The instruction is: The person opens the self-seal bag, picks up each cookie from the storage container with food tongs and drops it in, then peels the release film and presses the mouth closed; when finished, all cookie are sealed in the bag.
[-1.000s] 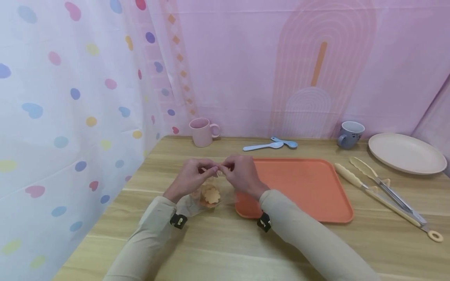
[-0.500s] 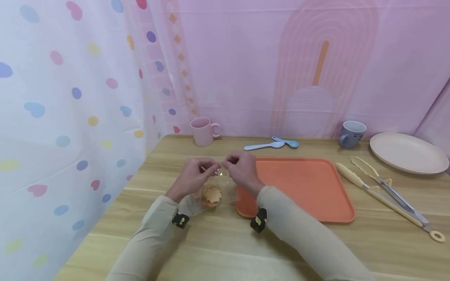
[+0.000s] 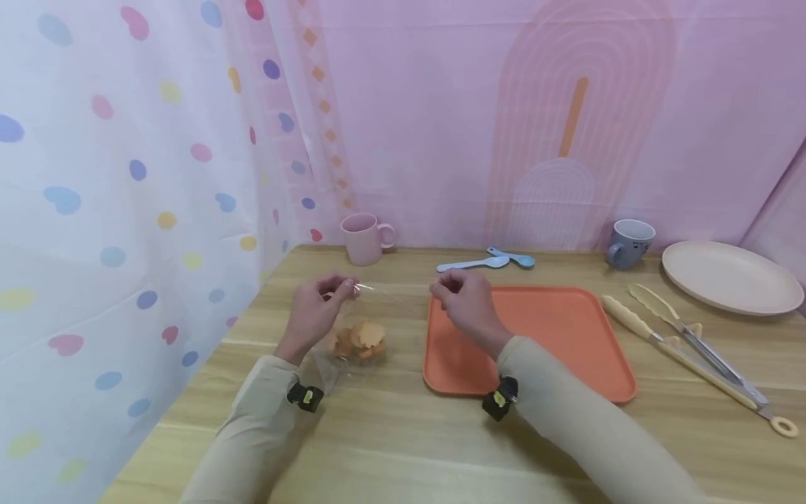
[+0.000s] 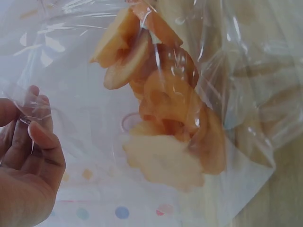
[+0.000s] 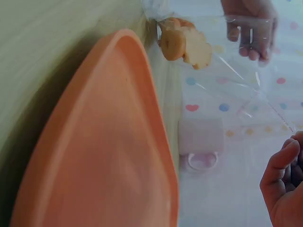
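A clear plastic bag [image 4: 232, 80] hangs between my hands above the table. Inside it, low down, lie several orange and cream slices [image 3: 368, 334] with scalloped edges; what they are made of I cannot tell. My left hand [image 3: 308, 315] pinches one side of the bag's top edge between thumb and fingers. On the opposite side, my right hand [image 3: 467, 304] pinches the other end of that edge, over the orange tray's left side. In the right wrist view the film runs taut towards the right hand's fingertips [image 5: 292, 142].
An orange tray [image 3: 548, 343] lies right of the bag. Behind stand a pink mug [image 3: 362, 241] and a blue-grey mug [image 3: 630, 243], with a white spoon [image 3: 472, 264] and a blue spoon [image 3: 519, 259] between. Tongs [image 3: 693, 357] and a cream plate [image 3: 730, 276] are far right.
Both hands have drawn apart, the left moving left and the right moving right, spreading the bag's top edge. The bag with its slices has shifted slightly left.
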A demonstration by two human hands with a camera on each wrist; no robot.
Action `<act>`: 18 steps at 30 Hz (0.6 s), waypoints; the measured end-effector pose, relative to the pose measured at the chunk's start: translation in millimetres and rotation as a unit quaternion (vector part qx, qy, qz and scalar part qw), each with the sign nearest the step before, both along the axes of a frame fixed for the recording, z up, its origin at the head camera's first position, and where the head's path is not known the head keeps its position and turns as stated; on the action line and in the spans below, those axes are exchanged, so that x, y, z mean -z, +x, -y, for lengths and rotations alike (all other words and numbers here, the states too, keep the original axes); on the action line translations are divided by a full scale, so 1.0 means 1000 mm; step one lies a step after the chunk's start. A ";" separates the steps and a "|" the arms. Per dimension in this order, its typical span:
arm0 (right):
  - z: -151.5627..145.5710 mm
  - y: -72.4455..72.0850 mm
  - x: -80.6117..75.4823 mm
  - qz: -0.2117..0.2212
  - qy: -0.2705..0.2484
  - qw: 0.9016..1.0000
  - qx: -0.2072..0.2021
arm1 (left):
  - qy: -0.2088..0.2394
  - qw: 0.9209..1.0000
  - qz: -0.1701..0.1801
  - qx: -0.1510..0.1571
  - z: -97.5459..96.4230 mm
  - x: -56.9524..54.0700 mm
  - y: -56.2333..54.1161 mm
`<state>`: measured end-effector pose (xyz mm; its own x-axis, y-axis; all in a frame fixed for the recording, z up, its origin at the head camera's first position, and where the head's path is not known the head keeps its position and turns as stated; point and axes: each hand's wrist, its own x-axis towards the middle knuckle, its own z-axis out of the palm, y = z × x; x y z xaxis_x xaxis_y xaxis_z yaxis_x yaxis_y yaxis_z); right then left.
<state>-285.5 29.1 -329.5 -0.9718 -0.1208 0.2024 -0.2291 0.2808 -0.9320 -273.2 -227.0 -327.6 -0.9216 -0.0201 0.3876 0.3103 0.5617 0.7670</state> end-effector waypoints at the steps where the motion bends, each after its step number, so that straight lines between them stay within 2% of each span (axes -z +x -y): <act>1: -0.006 0.003 -0.001 -0.003 0.002 1.000 -0.009 | 0.003 1.000 0.000 -0.003 0.000 -0.001 0.000; 6: -0.036 0.017 -0.005 -0.013 0.008 0.999 -0.042 | 0.028 0.999 0.008 -0.020 0.003 -0.007 -0.002; 10: -0.059 0.029 -0.006 -0.025 0.016 0.998 -0.057 | 0.052 0.998 0.006 -0.019 0.007 -0.010 -0.002; 14: -0.079 0.040 -0.009 -0.039 0.044 0.997 -0.053 | 0.078 0.997 -0.009 -0.010 0.009 -0.010 -0.002; 18: -0.101 0.051 -0.012 -0.062 0.074 0.995 -0.039 | 0.091 0.995 -0.027 -0.017 0.010 -0.009 -0.001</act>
